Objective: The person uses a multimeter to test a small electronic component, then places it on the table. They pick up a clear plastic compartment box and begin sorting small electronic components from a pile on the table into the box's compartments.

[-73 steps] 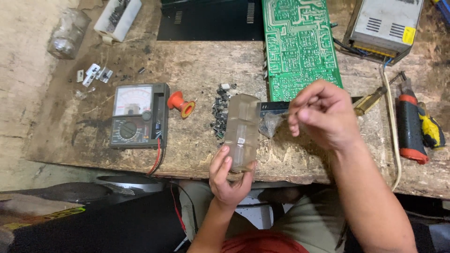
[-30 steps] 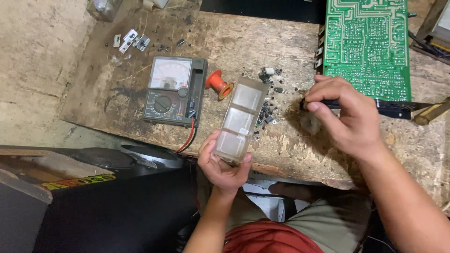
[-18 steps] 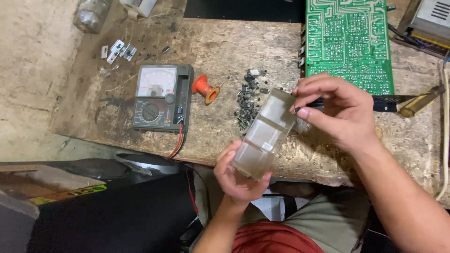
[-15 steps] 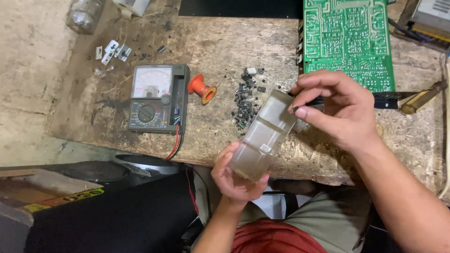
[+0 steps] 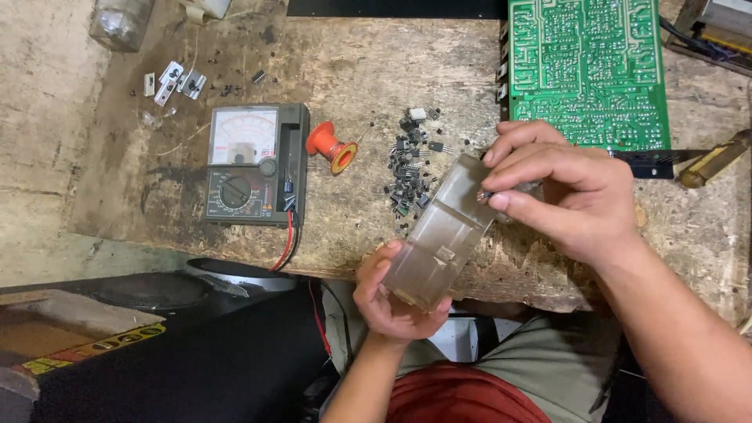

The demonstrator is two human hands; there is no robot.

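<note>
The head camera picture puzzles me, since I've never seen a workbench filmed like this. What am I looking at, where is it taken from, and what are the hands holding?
The camera sits on the person's head and looks straight down, so you see their own two arms and lap. The left hand holds a clear plastic compartment box from below, tilted up over the edge of the wooden bench. The right hand is at the box's upper end, pinching something tiny between thumb and fingers; it is too small to identify. On the bench lie an analog multimeter with red and black leads, a small orange spool, a scatter of small dark electronic parts, a green circuit board and a few small metal pieces at the far left.
</note>
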